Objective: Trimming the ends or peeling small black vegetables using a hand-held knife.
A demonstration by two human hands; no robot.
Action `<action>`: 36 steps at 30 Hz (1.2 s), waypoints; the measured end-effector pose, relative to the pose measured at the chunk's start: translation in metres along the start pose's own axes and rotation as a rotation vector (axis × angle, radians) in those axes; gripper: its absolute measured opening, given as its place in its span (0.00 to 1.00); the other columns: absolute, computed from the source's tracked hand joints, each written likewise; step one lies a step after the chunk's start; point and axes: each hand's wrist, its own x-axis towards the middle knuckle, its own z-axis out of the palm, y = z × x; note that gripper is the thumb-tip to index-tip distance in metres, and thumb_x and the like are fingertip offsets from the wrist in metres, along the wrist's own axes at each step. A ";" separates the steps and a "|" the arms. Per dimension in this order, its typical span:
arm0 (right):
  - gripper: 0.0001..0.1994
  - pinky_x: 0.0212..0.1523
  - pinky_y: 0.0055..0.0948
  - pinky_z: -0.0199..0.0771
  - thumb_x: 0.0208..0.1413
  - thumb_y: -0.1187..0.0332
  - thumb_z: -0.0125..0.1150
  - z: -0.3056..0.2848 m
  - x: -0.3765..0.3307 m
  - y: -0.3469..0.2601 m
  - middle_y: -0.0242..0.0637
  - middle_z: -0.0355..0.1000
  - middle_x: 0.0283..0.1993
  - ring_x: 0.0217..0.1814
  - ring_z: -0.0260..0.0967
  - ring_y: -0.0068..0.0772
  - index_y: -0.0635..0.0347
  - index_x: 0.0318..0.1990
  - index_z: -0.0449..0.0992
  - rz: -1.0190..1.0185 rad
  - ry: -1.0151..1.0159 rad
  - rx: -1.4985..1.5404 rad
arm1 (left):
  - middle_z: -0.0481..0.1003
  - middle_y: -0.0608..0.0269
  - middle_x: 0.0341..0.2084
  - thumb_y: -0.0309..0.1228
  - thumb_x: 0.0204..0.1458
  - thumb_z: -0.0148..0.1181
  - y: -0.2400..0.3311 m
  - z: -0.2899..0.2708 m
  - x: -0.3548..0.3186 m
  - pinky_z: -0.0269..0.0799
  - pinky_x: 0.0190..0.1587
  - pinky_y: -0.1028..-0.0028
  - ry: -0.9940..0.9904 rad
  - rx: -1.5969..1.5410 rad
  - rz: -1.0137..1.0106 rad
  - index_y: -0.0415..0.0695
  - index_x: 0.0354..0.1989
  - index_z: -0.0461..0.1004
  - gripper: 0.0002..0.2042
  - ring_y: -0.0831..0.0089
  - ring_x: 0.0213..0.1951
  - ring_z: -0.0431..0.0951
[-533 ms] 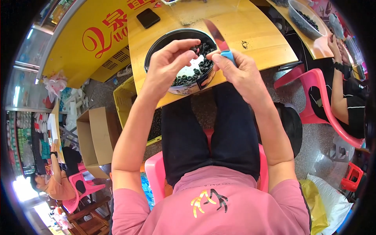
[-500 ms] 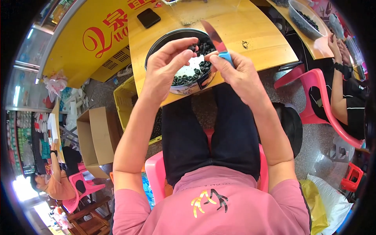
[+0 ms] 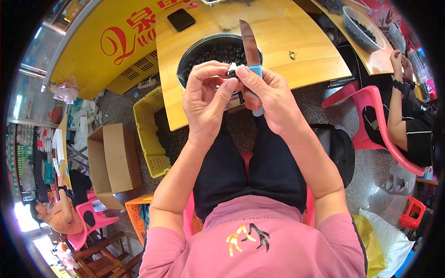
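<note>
In right hand, tip-forward knife.

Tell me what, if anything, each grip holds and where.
The right grip holds a knife by its blue handle. The left grip holds a small black piece; where on it is too small to tell.

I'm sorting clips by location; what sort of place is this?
Probably a small workshop: a wooden table with a tub of small black pieces, a yellow crate, and another person seated nearby.
</note>
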 end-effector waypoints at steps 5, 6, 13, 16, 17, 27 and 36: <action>0.10 0.21 0.15 0.55 0.58 0.61 0.64 -0.002 0.000 -0.006 0.22 0.65 0.22 0.20 0.55 0.11 0.59 0.35 0.77 -0.055 0.033 -0.138 | 0.73 0.66 0.38 0.19 0.55 0.60 0.008 -0.011 -0.004 0.70 0.42 0.82 -0.049 -0.016 -0.133 0.38 0.44 0.69 0.10 0.82 0.39 0.73; 0.10 0.21 0.15 0.55 0.58 0.61 0.64 -0.001 -0.001 -0.008 0.22 0.65 0.22 0.20 0.55 0.11 0.59 0.35 0.77 -0.054 0.033 -0.140 | 0.73 0.66 0.39 0.20 0.55 0.60 0.010 -0.012 -0.004 0.71 0.42 0.82 -0.081 0.003 -0.213 0.37 0.44 0.70 0.10 0.82 0.40 0.74; 0.10 0.22 0.13 0.54 0.57 0.62 0.65 -0.003 0.000 -0.007 0.21 0.65 0.23 0.22 0.56 0.10 0.59 0.37 0.77 -0.140 0.047 -0.246 | 0.76 0.62 0.40 0.22 0.57 0.59 0.015 -0.011 -0.007 0.75 0.41 0.80 -0.072 0.006 -0.390 0.35 0.49 0.74 0.12 0.79 0.38 0.77; 0.11 0.23 0.15 0.55 0.58 0.62 0.64 -0.002 0.000 -0.008 0.22 0.66 0.24 0.22 0.57 0.12 0.61 0.38 0.77 -0.152 0.064 -0.339 | 0.77 0.62 0.39 0.23 0.56 0.59 0.014 -0.012 -0.010 0.76 0.39 0.80 -0.074 0.028 -0.389 0.35 0.49 0.74 0.12 0.78 0.38 0.78; 0.12 0.23 0.17 0.58 0.58 0.62 0.63 -0.002 0.000 -0.009 0.22 0.67 0.25 0.23 0.58 0.13 0.63 0.38 0.77 -0.157 0.078 -0.420 | 0.77 0.62 0.38 0.23 0.57 0.59 0.015 -0.012 -0.011 0.75 0.40 0.80 -0.059 0.048 -0.398 0.35 0.48 0.74 0.12 0.78 0.37 0.78; 0.08 0.26 0.28 0.67 0.56 0.70 0.62 -0.011 -0.002 -0.001 0.41 0.69 0.29 0.24 0.68 0.35 0.64 0.39 0.75 -0.768 0.034 -1.201 | 0.75 0.65 0.34 0.27 0.59 0.58 0.012 -0.018 -0.011 0.71 0.37 0.82 -0.032 -0.124 -0.371 0.37 0.46 0.72 0.09 0.83 0.32 0.73; 0.09 0.26 0.32 0.68 0.52 0.74 0.63 -0.013 0.000 -0.001 0.40 0.71 0.30 0.26 0.70 0.41 0.62 0.41 0.76 -0.841 0.056 -1.286 | 0.75 0.63 0.31 0.29 0.60 0.57 0.011 -0.018 -0.010 0.67 0.37 0.79 -0.051 -0.082 -0.337 0.36 0.48 0.72 0.11 0.79 0.32 0.71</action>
